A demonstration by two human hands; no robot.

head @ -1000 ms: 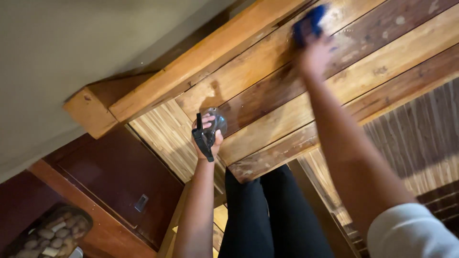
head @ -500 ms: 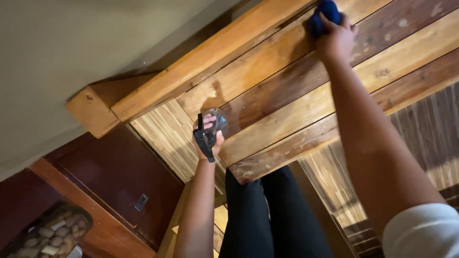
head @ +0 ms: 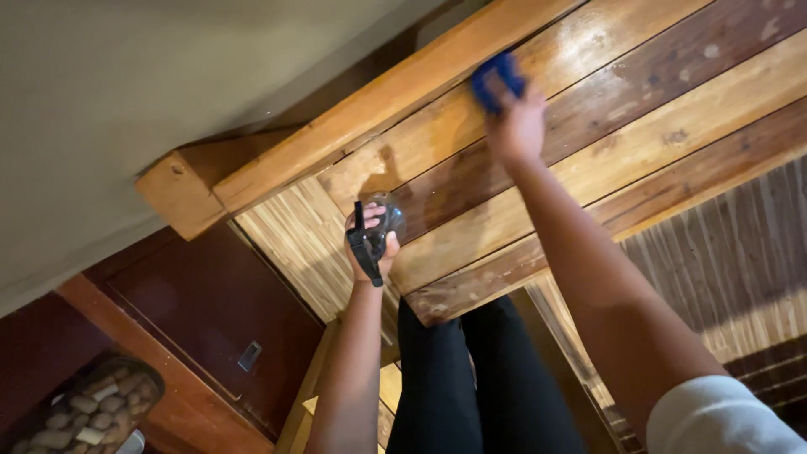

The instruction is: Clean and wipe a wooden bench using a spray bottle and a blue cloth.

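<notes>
While left hand [head: 372, 240] grips a seemingly clear spray bottle [head: 380, 225], right hand [head: 514, 126] presses blue cloth [head: 496, 78].

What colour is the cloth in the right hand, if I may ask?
Blue; the cloth shows best in the head view.

pale wall [head: 126, 101], striped wood floor [head: 723, 261], dark red cabinet [head: 210, 311].

- One head-worn view, looking steeply down along both arms
- Wooden table [head: 672, 126] close below, filling the upper right; picture tilted
</notes>
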